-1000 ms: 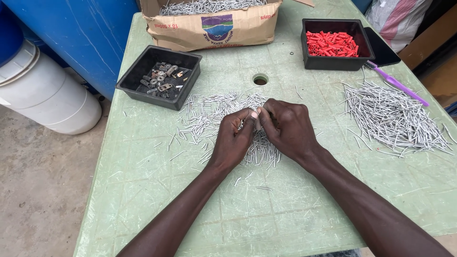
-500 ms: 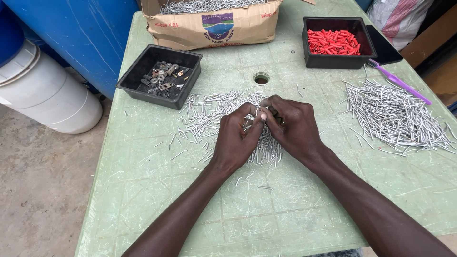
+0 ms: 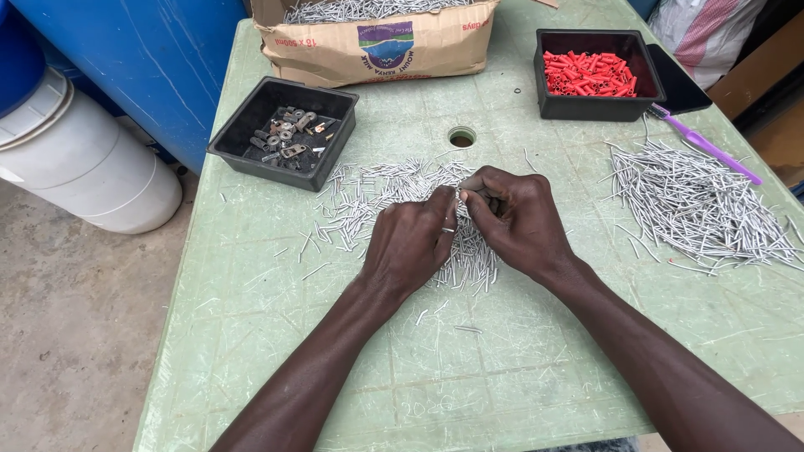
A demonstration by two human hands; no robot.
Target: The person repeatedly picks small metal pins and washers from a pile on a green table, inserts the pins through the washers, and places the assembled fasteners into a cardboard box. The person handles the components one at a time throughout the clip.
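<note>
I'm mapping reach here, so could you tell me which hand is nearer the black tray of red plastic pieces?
Right hand, below-left of the black tray; left hand lies farther left.

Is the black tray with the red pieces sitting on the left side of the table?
No, the black tray of red pieces sits at the table's far right corner; the left tray holds small metal parts.

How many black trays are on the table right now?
2: one black tray with metal clips sits left of the hands, the other with red pieces at the far right. None appear hidden.
</note>
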